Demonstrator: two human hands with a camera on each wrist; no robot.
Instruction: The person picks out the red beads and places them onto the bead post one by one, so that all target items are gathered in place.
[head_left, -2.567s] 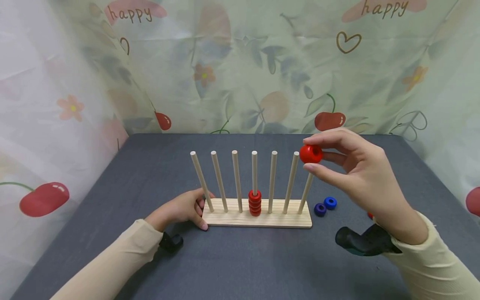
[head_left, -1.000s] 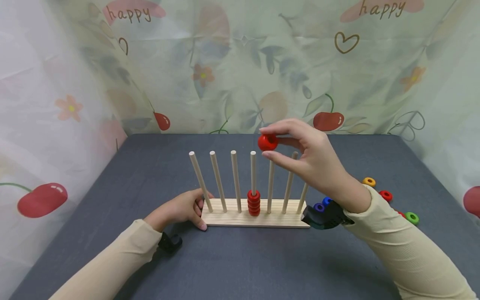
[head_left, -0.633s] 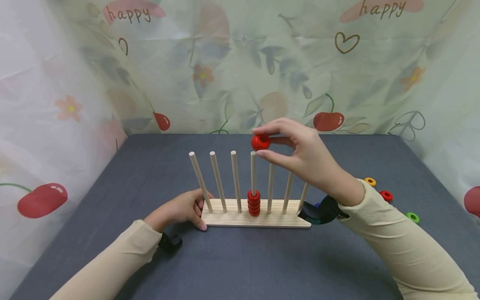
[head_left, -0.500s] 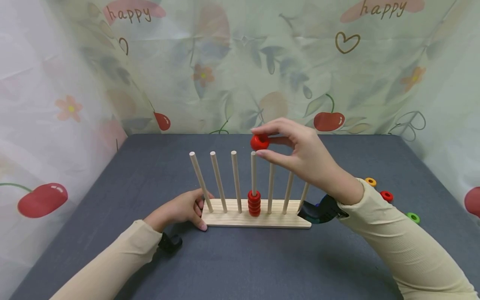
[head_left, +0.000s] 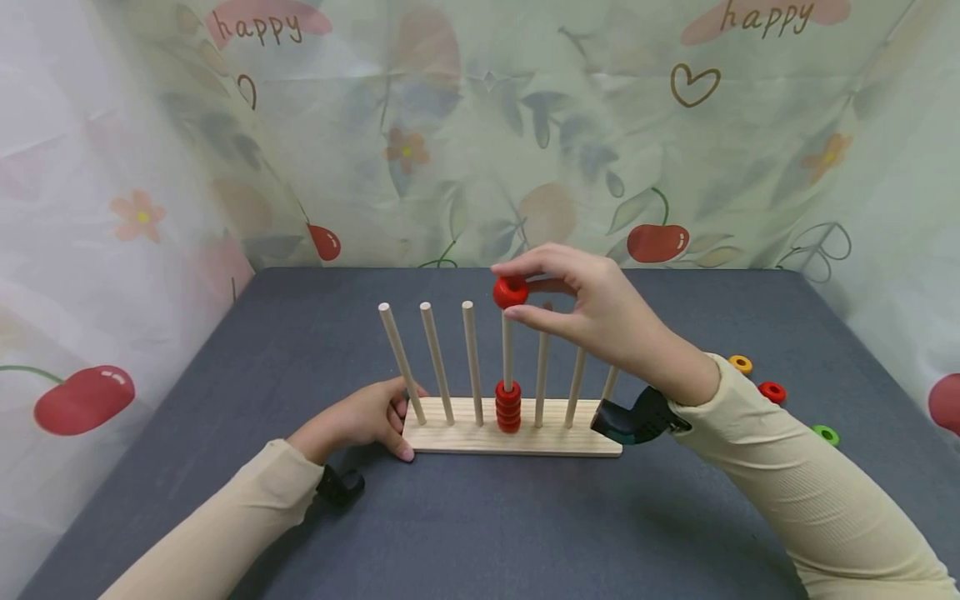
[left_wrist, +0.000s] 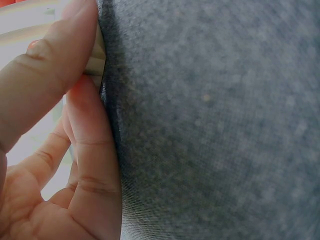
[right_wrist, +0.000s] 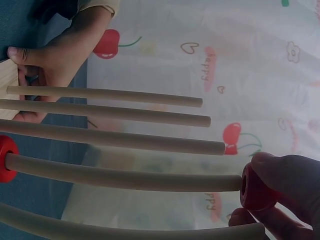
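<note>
Left hand (head_left: 367,417) gripping the base (head_left: 517,448), right hand (head_left: 592,304) pinches a red bead (head_left: 507,293) at the middle peg's (head_left: 507,354) tip, red rings (head_left: 508,407) threaded below, loose rings (head_left: 766,392) rightward seemingly pending.

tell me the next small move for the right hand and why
Probably ease the red bead straight down the middle peg: the right hand pinches it at that peg's tip, its hole facing the peg, similar red rings sit lower on it, and the left hand grips the wooden base.
</note>
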